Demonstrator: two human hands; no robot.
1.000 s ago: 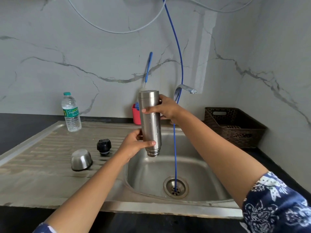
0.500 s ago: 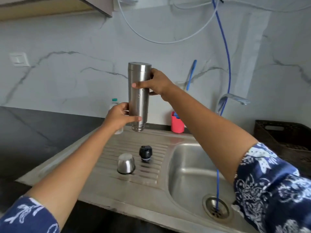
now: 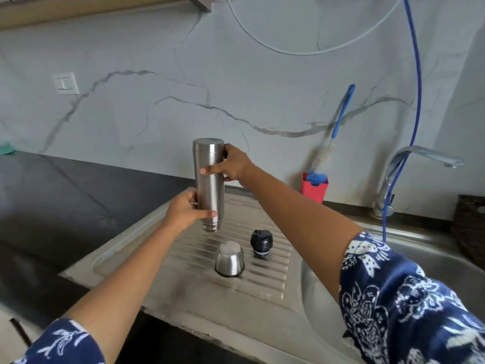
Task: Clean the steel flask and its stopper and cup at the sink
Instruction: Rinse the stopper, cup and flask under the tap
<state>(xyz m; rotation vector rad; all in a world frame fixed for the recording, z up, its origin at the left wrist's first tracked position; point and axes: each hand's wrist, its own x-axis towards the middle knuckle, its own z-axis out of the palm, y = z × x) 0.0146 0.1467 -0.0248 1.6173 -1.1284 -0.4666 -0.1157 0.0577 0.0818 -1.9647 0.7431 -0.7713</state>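
Holds the steel flask (image 3: 210, 179) at centre frame, long axis vertical, threaded mouth down, closed base up. Grips low on the body with the left hand (image 3: 183, 212), fingers curled round just above the neck. Grips high with the right hand (image 3: 233, 166), thumb across the front, fingers wrapped behind. Hangs clear above the ribbed drainboard (image 3: 262, 282), not touching.

Below the mouth and slightly right in frame: inverted cup (image 3: 230, 260). Just right of that, apart from it: black stopper (image 3: 261, 243), standing.

Probably draining, or about to set down mouth-first. Before lowering straight, shift left of the cup; steer with the left hand, nearer the mouth.
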